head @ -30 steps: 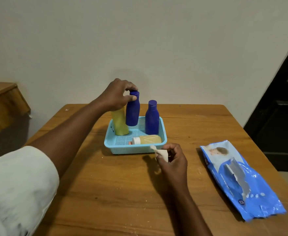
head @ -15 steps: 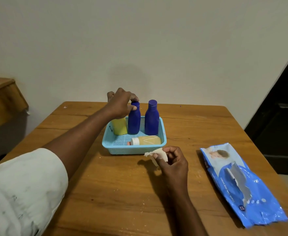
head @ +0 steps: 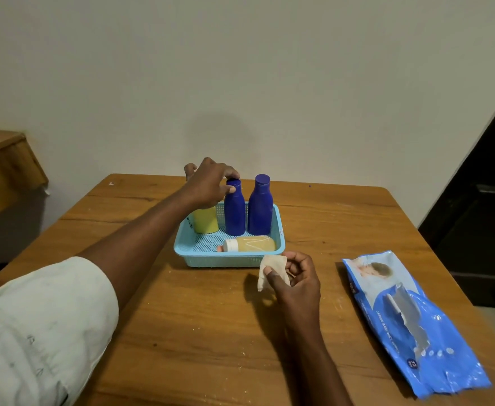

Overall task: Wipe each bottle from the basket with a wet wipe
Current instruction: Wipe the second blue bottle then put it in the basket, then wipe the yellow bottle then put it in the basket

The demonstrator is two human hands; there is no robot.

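**Left hand on a blue bottle's cap, right hand holding the wipe**

A light blue basket (head: 280,230) sits on the wooden table (head: 211,332), toward the far middle. Four bottles are in it. Two blue bottles stand upright side by side along the back, long axes vertical, caps up: the left blue bottle (head: 235,213) and the right blue bottle (head: 260,209), close enough that they look to be touching at the shoulders. A yellow bottle (head: 205,220) stands upright in the back left corner, just beside the left blue bottle; its top is hidden behind the hand. A small bottle (head: 250,244) with pale yellow contents lies on its side along the front wall, long axis running left to right, its white cap pointing left.

The left hand (head: 208,184) reaches over the basket from the left. Its thumb and forefinger curl around the cap of the left blue bottle, pinching it from the front and top; the other fingers are spread loosely behind.

The right hand (head: 297,278) is over the table just in front of the basket's right front corner. Its thumb and curled fingers pinch a crumpled wipe (head: 272,269), which hangs to the left of the palm, its upper edge near the basket's front wall.

A blue wipe pack (head: 410,323) lies flat at the right side of the table, well apart from the basket, its long axis running from far left to near right.
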